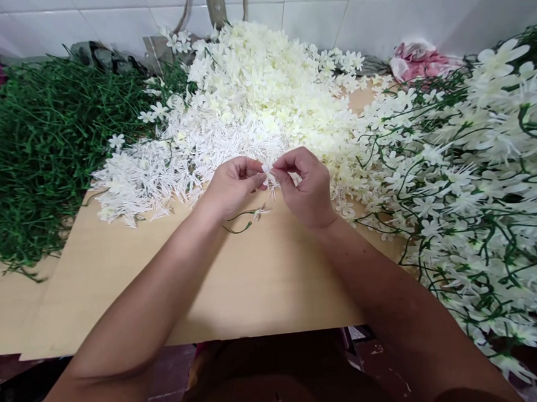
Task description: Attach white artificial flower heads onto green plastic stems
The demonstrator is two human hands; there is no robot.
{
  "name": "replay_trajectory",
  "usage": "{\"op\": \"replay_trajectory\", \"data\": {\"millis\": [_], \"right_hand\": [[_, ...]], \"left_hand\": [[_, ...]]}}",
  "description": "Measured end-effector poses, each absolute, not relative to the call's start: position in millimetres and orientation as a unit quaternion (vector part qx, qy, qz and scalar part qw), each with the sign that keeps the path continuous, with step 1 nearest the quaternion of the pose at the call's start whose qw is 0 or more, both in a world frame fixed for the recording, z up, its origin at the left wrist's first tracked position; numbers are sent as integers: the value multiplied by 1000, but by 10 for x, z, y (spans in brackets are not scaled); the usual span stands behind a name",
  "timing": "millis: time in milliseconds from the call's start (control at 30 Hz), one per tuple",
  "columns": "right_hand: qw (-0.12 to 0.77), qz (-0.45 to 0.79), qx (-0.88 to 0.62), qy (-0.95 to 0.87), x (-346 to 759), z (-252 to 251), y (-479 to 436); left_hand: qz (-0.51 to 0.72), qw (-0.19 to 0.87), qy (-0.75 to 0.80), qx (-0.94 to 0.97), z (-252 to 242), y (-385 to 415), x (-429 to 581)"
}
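Note:
A small white artificial flower (267,172) is pinched between the fingertips of both hands, just above the table. My left hand (236,182) grips it from the left, thumb and forefinger closed. From the right, my right hand (304,183) closes thumb and forefinger on its other side. Below them on the board lies a green stem (239,229) with a white tip. Right behind the hands spreads a heap of white stamen pieces (157,171), and beyond it a tall mound of cream-white petals (269,67).
Green plastic stems (50,129) are piled at the left. Finished-looking white flowers on stems (468,201) fill the right side and hang over the edge. A pink and white cloth (423,59) lies by the tiled wall (375,15). The tan board (264,286) ends near my body.

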State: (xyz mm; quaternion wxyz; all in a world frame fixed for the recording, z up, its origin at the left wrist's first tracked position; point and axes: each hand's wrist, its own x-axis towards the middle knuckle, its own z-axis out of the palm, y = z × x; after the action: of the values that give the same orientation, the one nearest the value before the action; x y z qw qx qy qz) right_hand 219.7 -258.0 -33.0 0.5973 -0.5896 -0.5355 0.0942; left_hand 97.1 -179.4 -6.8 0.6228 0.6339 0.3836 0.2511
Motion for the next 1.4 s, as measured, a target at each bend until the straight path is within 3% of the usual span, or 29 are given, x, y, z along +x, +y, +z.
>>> {"op": "replay_trajectory", "data": {"millis": [433, 967, 1267, 1400], "right_hand": [[557, 52, -606, -565, 2219, -414, -2553], [665, 292, -574, -379, 2200, -490, -2455], [675, 297, -555, -386, 2118, -447, -2489], [673, 363, -507, -397, 2136, -468, -2485]], "left_hand": [[270, 629, 398, 611, -86, -1822, 995], [264, 654, 384, 596, -163, -1782, 920], [278, 649, 364, 607, -168, -1819, 941], [297, 641, 360, 610, -139, -1820, 932]]}}
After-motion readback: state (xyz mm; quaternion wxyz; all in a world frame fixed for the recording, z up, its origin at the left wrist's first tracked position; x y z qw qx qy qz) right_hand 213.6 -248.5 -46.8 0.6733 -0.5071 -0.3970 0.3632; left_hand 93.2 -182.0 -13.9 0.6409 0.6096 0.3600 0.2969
